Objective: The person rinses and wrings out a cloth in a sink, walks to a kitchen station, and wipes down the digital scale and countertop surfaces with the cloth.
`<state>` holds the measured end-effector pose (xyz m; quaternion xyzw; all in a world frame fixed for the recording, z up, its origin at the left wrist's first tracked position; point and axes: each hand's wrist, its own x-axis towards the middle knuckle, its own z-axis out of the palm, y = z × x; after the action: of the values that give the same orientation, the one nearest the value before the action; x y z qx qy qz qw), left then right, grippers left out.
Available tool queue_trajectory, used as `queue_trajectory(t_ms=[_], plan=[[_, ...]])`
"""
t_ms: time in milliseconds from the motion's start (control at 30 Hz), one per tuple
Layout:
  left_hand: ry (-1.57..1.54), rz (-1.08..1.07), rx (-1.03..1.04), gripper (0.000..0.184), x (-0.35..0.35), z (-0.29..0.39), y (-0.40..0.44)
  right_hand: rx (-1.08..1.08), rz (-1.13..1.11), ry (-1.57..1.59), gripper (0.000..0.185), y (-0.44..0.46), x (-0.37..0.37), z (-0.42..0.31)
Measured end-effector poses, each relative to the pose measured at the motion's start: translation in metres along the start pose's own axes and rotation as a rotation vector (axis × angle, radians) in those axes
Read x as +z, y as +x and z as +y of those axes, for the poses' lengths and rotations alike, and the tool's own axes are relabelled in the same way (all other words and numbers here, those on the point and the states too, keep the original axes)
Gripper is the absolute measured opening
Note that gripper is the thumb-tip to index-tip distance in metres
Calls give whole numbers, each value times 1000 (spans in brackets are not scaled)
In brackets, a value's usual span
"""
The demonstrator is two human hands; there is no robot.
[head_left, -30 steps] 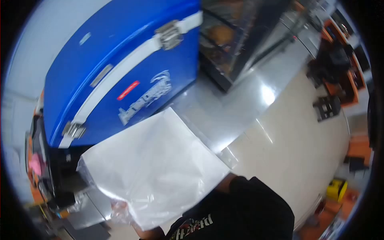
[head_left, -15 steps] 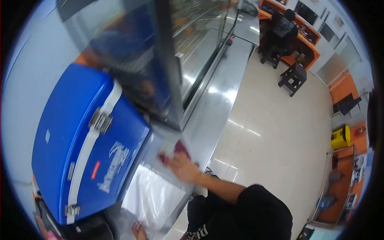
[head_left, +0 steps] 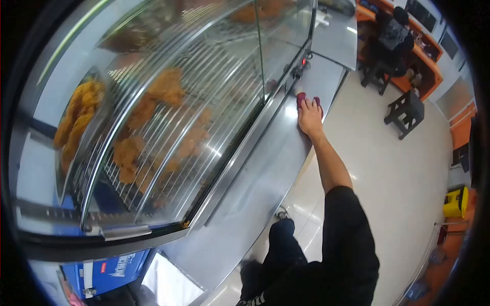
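My right hand (head_left: 310,117) reaches along the steel counter (head_left: 245,194) and presses on a dark red cloth (head_left: 301,98), its fingers closed on it near the counter's far part. Beside it stands a glass display case (head_left: 178,117) with fried pieces (head_left: 127,153) on a wire rack. A white sheet in clear plastic (head_left: 171,283) lies on the near end of the counter, next to a blue box (head_left: 115,269). My left hand does not show.
A seated person (head_left: 395,38) in dark clothes is at an orange desk (head_left: 426,76) at the back right. A black stool (head_left: 406,112) stands on the tiled floor. A yellow container (head_left: 456,202) is at the right.
The white sheet, earlier held up, now lies on the counter. My right hand has moved along the counter with the cloth. My left hand has left the view, which has shifted towards the display case.
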<state>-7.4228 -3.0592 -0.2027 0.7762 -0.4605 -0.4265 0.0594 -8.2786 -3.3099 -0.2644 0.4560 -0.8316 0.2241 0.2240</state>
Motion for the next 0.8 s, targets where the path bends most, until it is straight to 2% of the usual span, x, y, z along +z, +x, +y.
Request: queue_trajectory(t_ms=[33,67,100,167,200,233,267,300,367,433,500,567,600,633,667,700,733,800], plan=[[20,-10,-43,40,30,9,-4,-7,75,-10,31,-7,10,-4],[36,-25,-82,37,58,17,-4,107,-417,147,40,-17,-8,-29],[47,-44,-114,35,84,22,-4,-20,-299,123,44,-62,3,-58],[75,-79,-152,31,128,32,1,-235,-258,258,49,-134,-45,-147],[94,-99,-165,29,145,35,6,-332,-427,380,51,-155,-85,-184],[116,-114,-178,27,161,36,11,-481,-486,437,50,-192,-98,-217],[138,-127,-189,25,174,37,17,-693,-508,630,48,-195,-122,-230],[162,-132,-198,23,185,37,22,-691,-458,704,44,-189,-129,-228],[189,-141,-216,21,210,44,38,-724,-388,719,41,-163,-89,-198],[221,-145,-256,20,240,54,51,-647,-394,650,37,-99,-52,-134],[276,-128,-320,21,263,69,67,-487,-268,340,31,-35,0,-49],[362,-92,-431,23,288,86,81,-342,-149,262,29,45,29,55],[387,-80,-486,24,300,94,84,-323,-207,64,29,87,34,109],[366,-84,-466,23,310,103,79,-149,-251,242,31,123,30,153],[323,-105,-426,22,322,112,72,-74,-86,105,30,148,40,190],[280,-130,-390,21,333,121,61,58,-60,-12,35,155,71,229],[241,-158,-361,20,346,129,49,160,-57,-36,39,164,80,241],[195,-213,-306,19,369,146,23,104,-116,-2,43,160,66,216]])
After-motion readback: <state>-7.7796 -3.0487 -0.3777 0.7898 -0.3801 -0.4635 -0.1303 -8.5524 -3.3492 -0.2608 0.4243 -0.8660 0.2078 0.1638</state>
